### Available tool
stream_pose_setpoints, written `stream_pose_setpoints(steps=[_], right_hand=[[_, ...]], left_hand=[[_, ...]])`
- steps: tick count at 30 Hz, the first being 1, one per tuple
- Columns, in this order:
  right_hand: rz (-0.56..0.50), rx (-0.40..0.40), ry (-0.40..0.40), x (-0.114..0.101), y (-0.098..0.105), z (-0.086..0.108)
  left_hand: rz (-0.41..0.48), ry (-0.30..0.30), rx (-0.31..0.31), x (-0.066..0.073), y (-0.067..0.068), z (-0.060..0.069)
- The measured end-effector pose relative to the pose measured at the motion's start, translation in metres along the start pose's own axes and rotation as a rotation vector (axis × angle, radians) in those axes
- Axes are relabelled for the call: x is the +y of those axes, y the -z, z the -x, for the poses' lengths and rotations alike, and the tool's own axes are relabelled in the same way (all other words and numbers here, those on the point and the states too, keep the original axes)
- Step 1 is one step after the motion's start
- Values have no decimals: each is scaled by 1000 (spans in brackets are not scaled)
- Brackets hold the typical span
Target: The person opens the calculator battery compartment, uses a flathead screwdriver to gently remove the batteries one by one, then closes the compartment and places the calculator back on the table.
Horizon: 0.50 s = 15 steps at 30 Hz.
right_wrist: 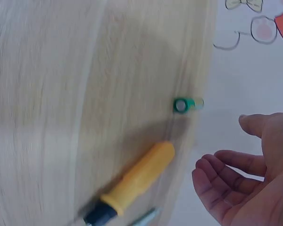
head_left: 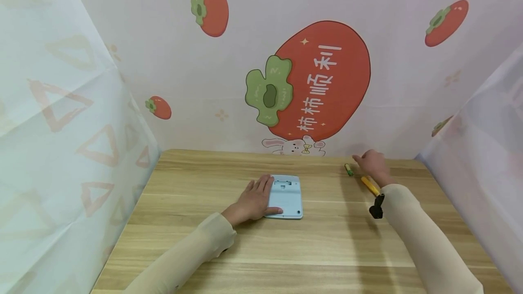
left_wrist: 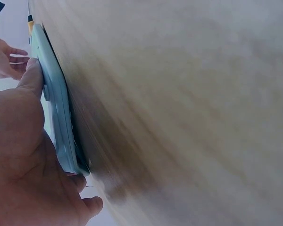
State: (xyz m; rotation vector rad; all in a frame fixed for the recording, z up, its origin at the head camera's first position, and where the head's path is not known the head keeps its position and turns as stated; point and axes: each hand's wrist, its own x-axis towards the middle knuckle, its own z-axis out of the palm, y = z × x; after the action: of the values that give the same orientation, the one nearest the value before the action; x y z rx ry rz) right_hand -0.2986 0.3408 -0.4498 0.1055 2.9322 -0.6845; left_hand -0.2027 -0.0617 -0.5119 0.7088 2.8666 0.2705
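A light blue calculator (head_left: 288, 198) lies back side up on the table, with an uncovered battery slot near its far end. My left hand (head_left: 254, 199) holds it by the left side, the thumb across the near end and the fingers by the far corner. In the left wrist view, the calculator's pale edge (left_wrist: 61, 113) runs between thumb and fingers. My right hand (head_left: 372, 165) hovers near the table's back edge with loosely bent fingers and nothing in them. Close by lie a small green battery (right_wrist: 181, 105) and a yellow-handled screwdriver (right_wrist: 144, 174).
A pale, thin piece (right_wrist: 145, 217) lies beside the screwdriver, partly cut off by the frame; its kind is unclear. The wooden table (head_left: 318, 248) ends at a white printed sheet (head_left: 184, 67) behind, with more sheets at both sides.
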Motion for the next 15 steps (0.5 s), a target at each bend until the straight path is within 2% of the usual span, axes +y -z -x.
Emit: stream_pose_setpoints(steps=[15], right_hand=[[42, 9, -21, 30, 24, 8]], left_hand=[[-11, -1, 4, -1, 0, 3]])
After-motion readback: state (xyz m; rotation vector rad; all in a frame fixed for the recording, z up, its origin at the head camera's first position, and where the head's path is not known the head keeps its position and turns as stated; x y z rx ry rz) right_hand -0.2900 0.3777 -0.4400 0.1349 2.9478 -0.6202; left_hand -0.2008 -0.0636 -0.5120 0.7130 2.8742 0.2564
